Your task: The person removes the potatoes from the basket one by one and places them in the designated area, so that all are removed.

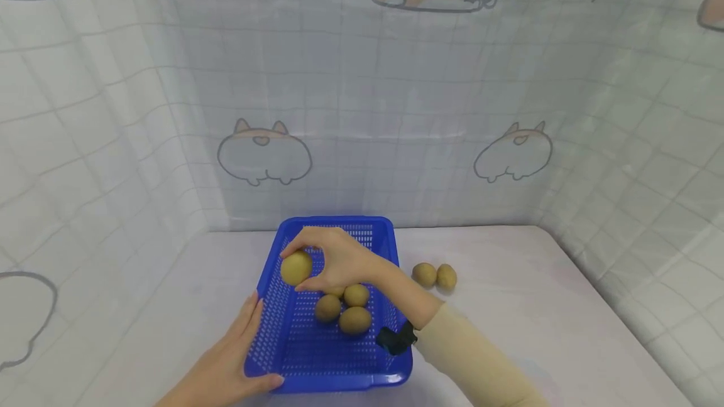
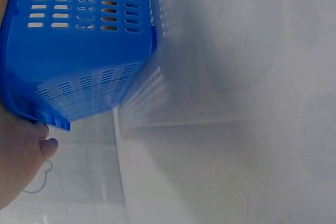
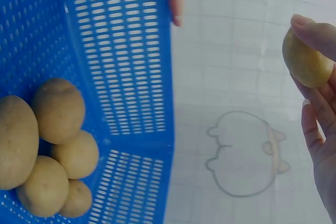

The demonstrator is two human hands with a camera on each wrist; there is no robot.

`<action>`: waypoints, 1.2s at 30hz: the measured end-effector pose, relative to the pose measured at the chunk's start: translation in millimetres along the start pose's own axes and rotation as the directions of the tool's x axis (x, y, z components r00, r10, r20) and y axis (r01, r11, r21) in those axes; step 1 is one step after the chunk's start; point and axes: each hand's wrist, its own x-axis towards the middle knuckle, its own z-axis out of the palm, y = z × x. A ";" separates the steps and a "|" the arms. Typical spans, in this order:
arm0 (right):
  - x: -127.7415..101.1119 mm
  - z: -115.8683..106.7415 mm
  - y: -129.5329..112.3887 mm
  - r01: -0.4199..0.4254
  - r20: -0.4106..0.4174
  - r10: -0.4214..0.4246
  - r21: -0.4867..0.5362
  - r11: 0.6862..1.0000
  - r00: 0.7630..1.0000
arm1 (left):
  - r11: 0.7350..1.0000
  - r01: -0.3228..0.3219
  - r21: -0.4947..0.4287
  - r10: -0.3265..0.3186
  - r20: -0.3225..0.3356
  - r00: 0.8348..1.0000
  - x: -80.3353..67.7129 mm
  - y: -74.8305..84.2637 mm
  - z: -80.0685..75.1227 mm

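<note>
My right hand pinches a round yellow potato between thumb and fingers, raised over the left part of a blue plastic basket. In the right wrist view that potato shows at the right edge, with the fingertips around it. Several potatoes lie bunched inside the basket, partly covered by the right hand and forearm in the head view. At the basket's near left corner, my left hand holds the rim, its fingers along the left side and the thumb on the front edge.
Two more potatoes lie side by side on the white tabletop, right of the basket. A pale checked curtain with cartoon dogs closes off the back and both sides. A dark strap hangs by the right wrist.
</note>
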 end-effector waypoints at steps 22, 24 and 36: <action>-24.8 -32.9 -6.0 0.005 -0.178 -0.007 -0.008 1.000 0.984 | 0.997 0.079 0.016 -0.079 0.063 0.995 5.5 0.2 -1.3; -27.5 -35.3 -6.5 0.006 -0.183 -0.008 -0.016 1.000 0.983 | 0.996 0.091 0.013 -0.092 0.077 0.993 6.1 0.1 -1.8; -47.8 -47.6 -6.1 -0.034 -0.200 0.030 -0.018 0.999 0.979 | 0.995 0.102 0.000 -0.101 0.083 0.991 6.4 -0.5 -1.7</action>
